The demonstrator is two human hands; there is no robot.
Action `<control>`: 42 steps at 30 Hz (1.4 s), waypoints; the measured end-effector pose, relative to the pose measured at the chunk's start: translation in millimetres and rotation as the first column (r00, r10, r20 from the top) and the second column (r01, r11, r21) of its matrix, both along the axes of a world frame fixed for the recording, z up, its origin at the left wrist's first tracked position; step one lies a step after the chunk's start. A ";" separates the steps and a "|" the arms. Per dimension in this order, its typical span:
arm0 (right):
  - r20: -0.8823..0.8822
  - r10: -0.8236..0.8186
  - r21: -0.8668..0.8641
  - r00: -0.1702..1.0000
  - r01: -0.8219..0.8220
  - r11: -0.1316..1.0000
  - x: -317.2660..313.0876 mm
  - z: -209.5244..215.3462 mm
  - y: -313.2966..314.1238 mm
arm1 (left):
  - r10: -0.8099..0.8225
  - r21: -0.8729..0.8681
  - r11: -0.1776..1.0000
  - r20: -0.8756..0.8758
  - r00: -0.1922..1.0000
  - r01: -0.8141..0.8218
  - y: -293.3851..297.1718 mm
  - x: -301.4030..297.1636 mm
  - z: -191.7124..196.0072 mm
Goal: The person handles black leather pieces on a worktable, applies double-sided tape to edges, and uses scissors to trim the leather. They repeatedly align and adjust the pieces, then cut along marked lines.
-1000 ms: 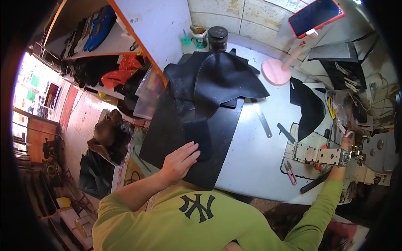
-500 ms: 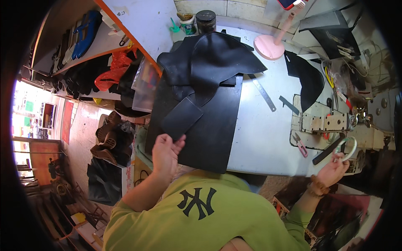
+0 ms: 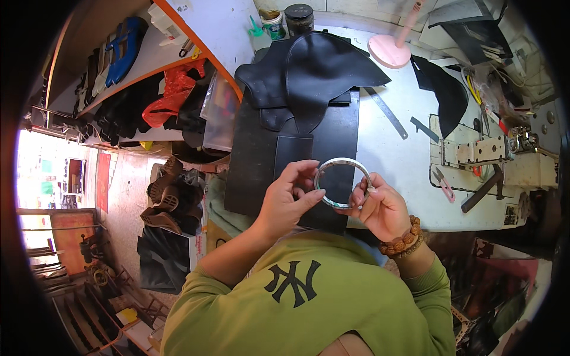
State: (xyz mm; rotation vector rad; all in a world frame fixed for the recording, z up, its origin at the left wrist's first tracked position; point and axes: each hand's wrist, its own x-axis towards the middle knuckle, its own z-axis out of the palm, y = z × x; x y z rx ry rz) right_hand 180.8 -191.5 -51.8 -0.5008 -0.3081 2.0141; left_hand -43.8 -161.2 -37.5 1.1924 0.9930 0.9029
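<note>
A thin whitish ring, like a roll of tape [image 3: 342, 183], is held up in front of my chest by both hands. My left hand [image 3: 288, 199] pinches its left rim with thumb and fingertips. My right hand [image 3: 380, 204], with a wooden bead bracelet at the wrist, grips its right rim. Under the ring lies a small black leather rectangle [image 3: 292, 153] on a large black sheet [image 3: 255, 154] spread over the white table [image 3: 392, 151].
A pile of curved black leather pieces [image 3: 314, 68] lies at the table's far side, with two jars [image 3: 298, 13] behind. A metal ruler [image 3: 387, 113], small snips [image 3: 442, 181] and a sewing machine [image 3: 504, 157] stand at right. Shelves with shoes [image 3: 127, 44] are at left.
My right hand came back from the sewing machine with the ring and brought it in front of me. My left hand lifted off the leather and took hold of the ring too.
</note>
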 end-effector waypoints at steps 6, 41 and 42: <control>0.023 0.027 -0.068 0.999 -0.025 0.997 -9.8 1.0 5.9 | -0.040 0.027 0.999 -0.095 0.995 0.043 8.4 -5.3 5.2; 0.180 -0.027 -0.021 0.983 0.031 0.999 -45.6 11.2 13.0 | 0.478 0.778 0.601 -0.533 0.698 0.182 33.9 -18.7 5.9; 0.177 -0.037 -0.014 0.983 0.040 0.999 -45.1 10.4 13.6 | 0.458 0.752 0.651 -0.502 0.733 0.108 35.8 -24.2 5.2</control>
